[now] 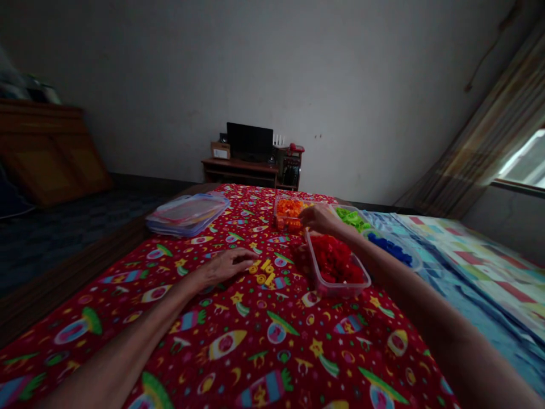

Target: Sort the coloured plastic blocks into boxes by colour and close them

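Observation:
My left hand lies palm down on a red patterned bedspread, fingertips next to several small yellow plastic pieces. My right hand hangs above the far rim of a clear plastic box of red pieces, close to a clear box of orange pieces. Whether that hand holds anything is hidden by its fingers. Bright green pieces and blue pieces lie in a clear container just right of it.
A stack of clear plastic lids lies on the bedspread's far left. A blue patterned cloth and a striped quilt lie to the right. A wooden bed edge runs along the left. A low desk with a monitor stands against the far wall.

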Available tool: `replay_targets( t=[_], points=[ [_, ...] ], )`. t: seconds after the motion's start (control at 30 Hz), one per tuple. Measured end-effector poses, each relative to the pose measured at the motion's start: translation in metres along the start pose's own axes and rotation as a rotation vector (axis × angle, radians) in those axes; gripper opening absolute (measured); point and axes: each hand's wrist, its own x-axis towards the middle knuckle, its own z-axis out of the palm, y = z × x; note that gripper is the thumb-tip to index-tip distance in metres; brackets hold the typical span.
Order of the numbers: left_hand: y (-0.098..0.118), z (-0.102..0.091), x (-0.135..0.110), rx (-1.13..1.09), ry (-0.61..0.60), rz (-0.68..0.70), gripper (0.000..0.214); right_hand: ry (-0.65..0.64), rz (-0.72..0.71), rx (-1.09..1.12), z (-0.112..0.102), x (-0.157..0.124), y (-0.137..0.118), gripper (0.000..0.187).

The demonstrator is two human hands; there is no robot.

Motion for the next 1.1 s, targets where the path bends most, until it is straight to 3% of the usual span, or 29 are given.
replay_targets(
  t=[0.13, 0.3, 0.43, 0.6, 0.8, 0.97, 1.1],
  points=[
    [0.007, 0.003, -0.002, 0.014, -0.038, 0.031, 0.040, -0.111, -0.224, -0.044, 0.052, -0.025, -0.055, 0.024],
    [0.005, 0.009, 0.002, 0.095, -0.023, 0.107, 0.028, -0.225, -0.264, -0.100, 0.092, -0.037, -0.076, 0.027],
    [0.002, 0.011, 0.004, 0.107, -0.008, 0.132, 0.027, -0.112, -0.220, -0.017, 0.099, -0.044, -0.068, 0.026],
    [0.003, 0.011, 0.004, 0.047, 0.006, 0.078, 0.029, 0.025, -0.175, 0.009, 0.090, -0.052, -0.059, 0.023],
    [0.023, 0.008, 0.001, 0.015, -0.108, 0.071, 0.036, 0.026, -0.180, -0.078, 0.078, -0.061, -0.058, 0.013],
    [0.044, 0.014, -0.003, 0.291, -0.214, 0.198, 0.027, -0.021, -0.190, -0.234, 0.096, -0.067, -0.050, 0.020],
    [0.049, 0.020, -0.006, 0.434, -0.216, 0.221, 0.022, -0.020, -0.226, -0.274, 0.106, -0.069, -0.047, 0.022]
  ],
)
